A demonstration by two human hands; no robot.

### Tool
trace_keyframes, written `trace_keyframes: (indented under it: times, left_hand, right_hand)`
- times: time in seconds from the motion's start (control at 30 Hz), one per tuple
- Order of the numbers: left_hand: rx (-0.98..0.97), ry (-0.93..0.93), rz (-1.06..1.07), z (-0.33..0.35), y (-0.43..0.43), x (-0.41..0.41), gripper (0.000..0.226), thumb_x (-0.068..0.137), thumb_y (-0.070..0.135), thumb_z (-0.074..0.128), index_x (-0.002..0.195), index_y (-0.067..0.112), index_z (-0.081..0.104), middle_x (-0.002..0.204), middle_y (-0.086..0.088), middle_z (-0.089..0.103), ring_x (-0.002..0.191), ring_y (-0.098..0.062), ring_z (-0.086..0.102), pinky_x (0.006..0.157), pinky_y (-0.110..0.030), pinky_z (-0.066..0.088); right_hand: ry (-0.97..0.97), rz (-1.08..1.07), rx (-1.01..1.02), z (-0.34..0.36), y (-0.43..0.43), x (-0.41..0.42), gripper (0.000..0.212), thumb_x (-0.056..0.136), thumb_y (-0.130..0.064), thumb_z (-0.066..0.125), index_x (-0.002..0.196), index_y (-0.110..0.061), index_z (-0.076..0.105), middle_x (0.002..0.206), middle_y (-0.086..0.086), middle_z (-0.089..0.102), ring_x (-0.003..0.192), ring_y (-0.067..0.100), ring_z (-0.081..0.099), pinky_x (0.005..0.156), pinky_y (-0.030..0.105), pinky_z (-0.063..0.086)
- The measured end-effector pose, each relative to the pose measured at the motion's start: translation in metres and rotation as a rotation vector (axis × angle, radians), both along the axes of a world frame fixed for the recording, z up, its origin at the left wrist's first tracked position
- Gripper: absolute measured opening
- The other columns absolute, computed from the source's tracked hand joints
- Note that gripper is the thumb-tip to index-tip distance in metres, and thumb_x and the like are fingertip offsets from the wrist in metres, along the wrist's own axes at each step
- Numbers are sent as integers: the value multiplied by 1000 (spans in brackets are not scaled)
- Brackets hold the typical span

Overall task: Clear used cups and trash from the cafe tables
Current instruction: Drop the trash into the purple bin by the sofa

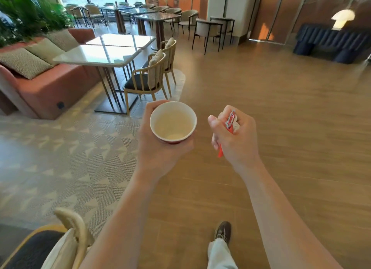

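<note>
Our left grip [160, 148] is wrapped round a paper cup [173, 122]. The fingers curl on its red side, and the cup's white inside faces up at us. Our right grip [234, 140] is squeezed tight on a red wrapper [230, 121] and a bit of white paper [236, 126]. One red end pokes out above the fingers and the other end pokes out below the grip. The two grips are near each other but do not touch, and the cup is just left of the wrapper. Both are held over the wood floor [281, 128]. Far ahead and to the left of the left grip stand a pale desk [96, 57], a wood chair [138, 82] and an orange sofa [46, 88]. Below the right grip we see our brown shoe [222, 231]
</note>
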State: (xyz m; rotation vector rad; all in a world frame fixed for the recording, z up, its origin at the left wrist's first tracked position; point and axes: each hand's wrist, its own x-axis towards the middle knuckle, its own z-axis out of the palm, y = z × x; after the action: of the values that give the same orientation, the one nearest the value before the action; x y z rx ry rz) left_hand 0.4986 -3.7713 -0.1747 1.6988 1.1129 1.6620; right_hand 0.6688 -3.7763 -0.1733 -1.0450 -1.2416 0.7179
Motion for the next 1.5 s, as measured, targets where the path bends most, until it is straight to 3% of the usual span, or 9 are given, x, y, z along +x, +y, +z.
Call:
trace_keyframes:
  times: [0.13, 0.3, 0.53, 0.7, 0.9, 1.0, 1.13, 1.4, 1.5]
  left_hand:
    - [8, 21, -8, -9, 103, 47, 71, 61, 14, 93, 121, 17, 54, 104, 24, 65, 95, -2, 67, 79, -18, 53]
    - [39, 78, 3, 5, 245, 115, 75, 63, 1, 96, 123, 12, 53, 105, 25, 64, 98, 3, 64, 79, -12, 50]
    - [67, 64, 40, 31, 405, 176, 74, 64, 3, 97, 123, 13, 53, 104, 32, 63, 100, 0, 65, 81, -14, 51]
    - [55, 25, 32, 15, 513, 201, 70, 64, 12, 92, 122, 12, 53, 105, 25, 65, 98, -4, 66, 82, -19, 52]
    - [52, -18, 44, -15, 675, 211, 70, 65, 6, 94, 122, 9, 53, 106, 8, 65, 96, -4, 66, 82, -21, 53]
    - [37, -23, 45, -15, 765, 210, 71, 66, -1, 94, 123, 10, 52, 106, 16, 66, 96, -3, 66, 83, -20, 53]
    - [45, -35, 37, 9, 877, 210, 67, 66, 12, 90, 118, 27, 51, 103, 31, 63, 98, 0, 65, 82, -15, 50]
    - [52, 2, 8, 8, 1068, 224, 70, 66, 4, 93, 122, 12, 51, 105, 31, 64, 100, 2, 65, 84, -13, 50]
    - [47, 13, 24, -5, 1139, 237, 71, 66, 1, 95, 121, 13, 51, 104, 33, 64, 99, 4, 64, 83, -12, 49]
  right_hand:
    - [44, 10, -2, -15, 103, 46, 39, 90, -19, 66, 58, -25, 43, 47, 1, 42, 35, 21, 43, 42, 22, 35]
    - [54, 51, -19, -7, 245, 113, 39, 91, -19, 66, 59, -21, 44, 47, 0, 41, 35, 20, 42, 41, 25, 35]
    - [56, 83, -9, 25, 415, 180, 38, 90, -22, 66, 60, -15, 44, 48, 5, 41, 37, 22, 42, 43, 26, 36]
    - [41, 85, -16, 11, 527, 198, 39, 90, -22, 67, 64, -8, 42, 52, 12, 41, 39, 22, 42, 44, 31, 38]
    - [-12, 96, -49, -13, 684, 204, 40, 93, -23, 68, 59, -26, 46, 51, 4, 47, 38, 19, 46, 42, 27, 38]
    - [-37, 89, -64, -8, 774, 201, 42, 94, -24, 69, 59, -28, 47, 49, 0, 48, 38, 18, 47, 42, 29, 39]
    - [-22, 73, -40, 17, 888, 199, 42, 94, -26, 70, 60, -32, 48, 49, -1, 49, 38, 18, 49, 42, 33, 42]
    - [9, 68, -48, 15, 1068, 221, 45, 99, -19, 71, 62, -36, 52, 49, -2, 51, 38, 21, 49, 42, 31, 42]
    - [29, 78, -60, 1, 1142, 233, 38, 99, -19, 72, 68, -27, 52, 49, 2, 50, 38, 22, 47, 39, 36, 42]
